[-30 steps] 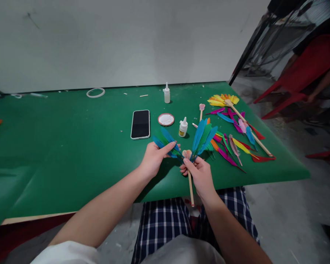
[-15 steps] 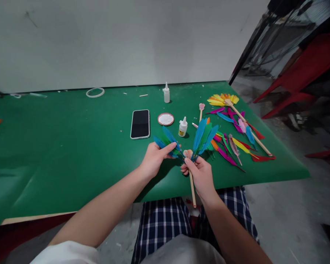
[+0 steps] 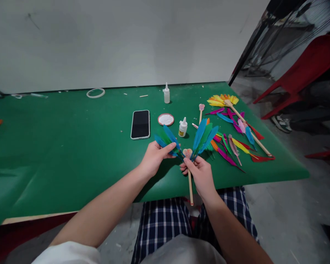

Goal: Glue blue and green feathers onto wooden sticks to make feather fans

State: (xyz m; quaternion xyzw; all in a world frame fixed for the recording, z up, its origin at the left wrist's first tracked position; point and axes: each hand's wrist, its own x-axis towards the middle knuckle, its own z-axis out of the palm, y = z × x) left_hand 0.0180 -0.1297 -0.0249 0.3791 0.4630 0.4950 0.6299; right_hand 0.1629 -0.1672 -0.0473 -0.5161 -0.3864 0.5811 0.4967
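Near the table's front edge I hold a feather fan made of blue and green feathers (image 3: 205,136) on a wooden stick (image 3: 190,187). At the top of the stick is a pale pinkish rounded head (image 3: 187,153). My right hand (image 3: 200,172) is closed around the stick just below that head, its thumb over the quill ends. My left hand (image 3: 156,157) pinches the left-side blue and green feathers (image 3: 168,137) between thumb and fingers. The two feather groups spread apart in a V. Some of the fingers and the feathers' lower ends are hidden.
Beyond my hands lie a phone (image 3: 140,124), a small dish of white stuff (image 3: 165,119) and two white squeeze bottles (image 3: 183,127). Loose coloured feathers (image 3: 225,150) and a yellow feather fan (image 3: 223,99) lie to the right. A red chair (image 3: 308,73) stands beyond the table.
The lower end of the stick has swung slightly left. Both hands keep nearly the same place and grip. At the right, a shoe now shows below the red chair.
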